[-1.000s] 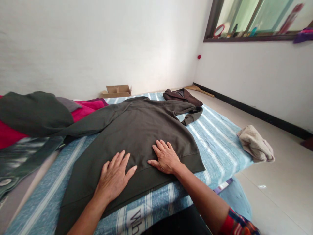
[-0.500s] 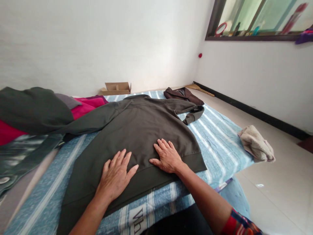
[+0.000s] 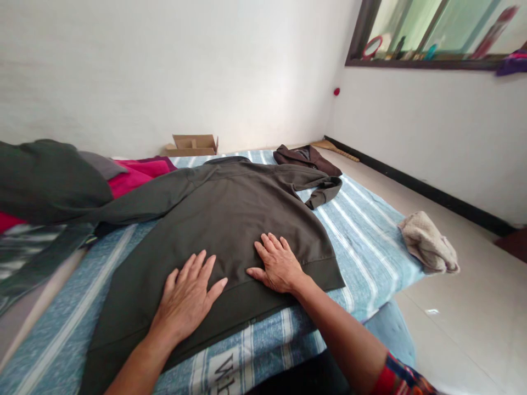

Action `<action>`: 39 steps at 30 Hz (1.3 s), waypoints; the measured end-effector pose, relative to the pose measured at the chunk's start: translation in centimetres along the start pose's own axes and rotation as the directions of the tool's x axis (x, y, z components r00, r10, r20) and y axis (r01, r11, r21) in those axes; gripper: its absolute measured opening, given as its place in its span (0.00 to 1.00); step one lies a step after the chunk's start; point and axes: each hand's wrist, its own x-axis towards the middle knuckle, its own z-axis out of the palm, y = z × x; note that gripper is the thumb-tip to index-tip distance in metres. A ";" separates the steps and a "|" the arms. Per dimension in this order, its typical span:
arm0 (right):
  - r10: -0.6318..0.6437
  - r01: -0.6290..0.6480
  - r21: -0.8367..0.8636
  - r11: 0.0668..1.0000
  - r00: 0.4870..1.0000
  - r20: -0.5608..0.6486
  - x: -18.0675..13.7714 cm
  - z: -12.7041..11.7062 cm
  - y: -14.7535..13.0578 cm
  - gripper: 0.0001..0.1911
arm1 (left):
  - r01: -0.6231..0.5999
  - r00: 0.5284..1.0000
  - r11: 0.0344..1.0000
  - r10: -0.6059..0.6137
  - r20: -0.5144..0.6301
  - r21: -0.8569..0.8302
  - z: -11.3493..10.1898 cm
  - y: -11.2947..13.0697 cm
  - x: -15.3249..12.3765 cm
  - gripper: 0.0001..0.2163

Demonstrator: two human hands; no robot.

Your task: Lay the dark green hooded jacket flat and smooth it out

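Now both hands are lying flat and open on the dark hoodie [image 3: 230, 219], gripping nothing: the left hand [image 3: 186, 299] and right hand [image 3: 278, 264] are pressing its lower hem, apparently smoothing it. It is spreading face-down across the striped blue sheet [image 3: 362, 230], beside a pile of clothes [image 3: 61, 186].

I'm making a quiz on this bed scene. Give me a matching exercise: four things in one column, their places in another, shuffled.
Things:
1. dark hoodie
2. cardboard box
3. beige cloth
4. brown garment

Places:
A. at the bed's right edge
B. on the floor by the far wall
C. spread flat under both hands
D. bunched at the bed's far end

Pairs: 1-C, 2-B, 3-A, 4-D
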 end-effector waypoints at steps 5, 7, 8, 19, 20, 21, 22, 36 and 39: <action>-0.012 0.012 0.014 1.000 1.000 0.004 0.0 0.1 -0.2 0.40 | 0.017 1.000 1.000 -0.016 0.009 -0.016 -0.2 0.0 -0.3 0.28; -0.012 0.012 0.014 1.000 1.000 0.001 0.0 0.2 -0.3 0.40 | 0.021 1.000 0.999 -0.020 0.016 -0.027 -0.3 0.0 -0.4 0.28; -0.011 0.011 0.014 1.000 1.000 -0.001 -0.1 0.2 -0.3 0.40 | 0.023 1.000 0.999 -0.023 0.016 -0.034 -0.4 0.0 -0.5 0.28; 0.003 -0.002 -0.010 1.000 0.999 0.037 -0.3 0.6 -0.6 0.39 | 0.041 0.998 0.997 -0.038 0.051 -0.064 -1.0 0.2 -1.3 0.27; 0.003 -0.003 -0.011 1.000 0.999 0.041 -0.3 0.6 -0.7 0.39 | 0.043 0.998 0.997 -0.039 0.054 -0.068 -1.1 0.2 -1.3 0.28; 0.003 -0.003 -0.011 1.000 0.999 0.044 -0.3 0.5 -0.7 0.39 | 0.045 0.998 0.996 -0.040 0.057 -0.072 -1.1 0.2 -1.4 0.28; 0.003 -0.003 -0.011 1.000 0.999 0.045 -0.3 0.5 -0.8 0.39 | 0.046 0.997 0.996 -0.041 0.061 -0.077 -1.1 0.2 -1.5 0.28; 0.023 -0.024 0.009 1.000 0.996 0.083 -0.4 1.3 -0.9 0.38 | 0.126 0.953 0.979 -0.073 0.295 -0.162 -3.5 -0.1 -1.5 0.30; 0.033 -0.033 0.003 0.999 0.995 0.099 -0.2 1.4 -0.9 0.38 | 0.128 0.935 0.967 -0.043 0.353 -0.221 -5.0 -0.4 -0.7 0.30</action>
